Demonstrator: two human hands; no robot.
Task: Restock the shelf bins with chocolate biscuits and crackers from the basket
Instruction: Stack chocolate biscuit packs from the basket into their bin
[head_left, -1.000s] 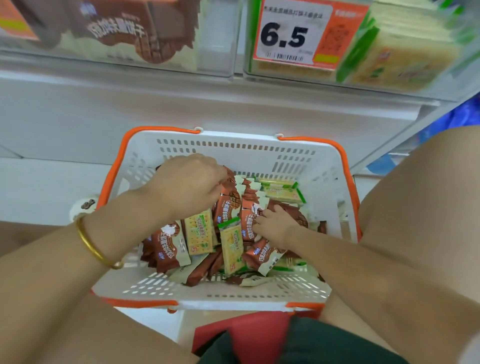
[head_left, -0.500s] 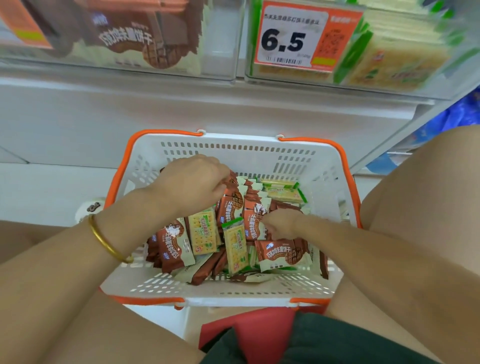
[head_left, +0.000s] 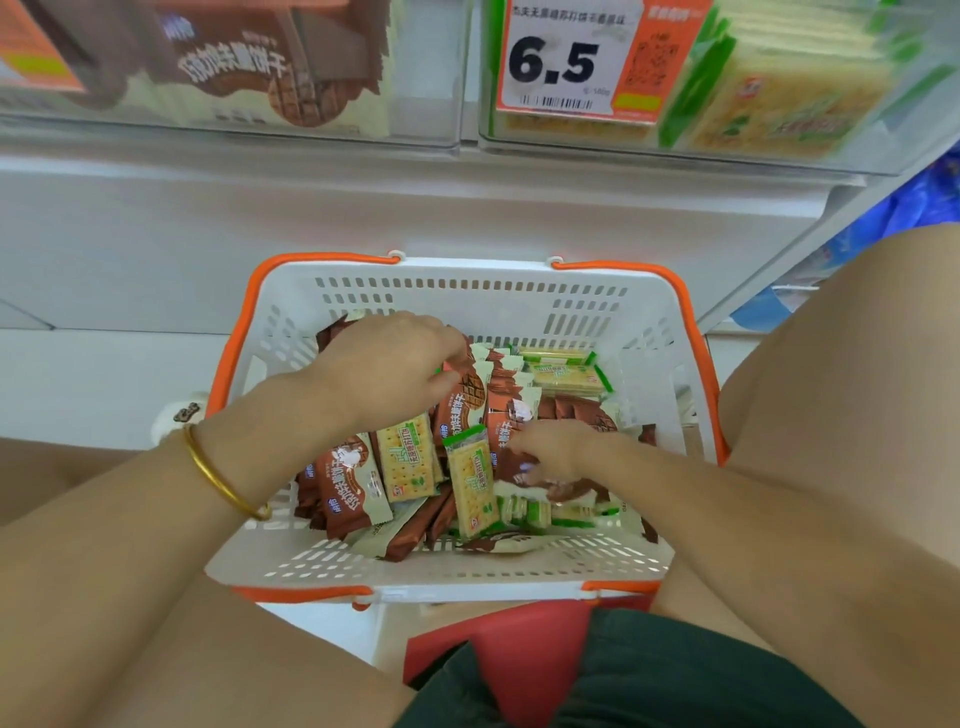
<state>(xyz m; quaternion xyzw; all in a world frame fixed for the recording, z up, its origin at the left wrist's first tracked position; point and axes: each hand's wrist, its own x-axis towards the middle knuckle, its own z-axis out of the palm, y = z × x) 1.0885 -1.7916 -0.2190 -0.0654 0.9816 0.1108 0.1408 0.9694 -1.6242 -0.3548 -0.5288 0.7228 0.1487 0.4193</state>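
A white basket (head_left: 467, 296) with orange handles rests between my knees, filled with brown chocolate biscuit packs (head_left: 348, 483) and green-edged cracker packs (head_left: 472, 480). My left hand (head_left: 389, 366), a gold bangle on its wrist, reaches into the back left of the basket, and its curled fingers grip upright chocolate biscuit packs (head_left: 465, 402). My right hand (head_left: 553, 449) lies in the middle of the pile and pinches a chocolate biscuit pack (head_left: 540, 491) between thumb and fingers. Above, a clear shelf bin holds chocolate biscuits (head_left: 260, 78); the one beside it holds crackers (head_left: 769, 98).
An orange price tag (head_left: 571, 57) reading 6.5 hangs on the cracker bin's front. A white shelf face (head_left: 260, 223) stands behind the basket. My bare knees flank the basket on both sides. Blue packaging (head_left: 924, 208) shows at the far right.
My left hand has stayed on the upright chocolate packs at the back. My right hand has shifted slightly among the brown packs in the middle, which have been disturbed.
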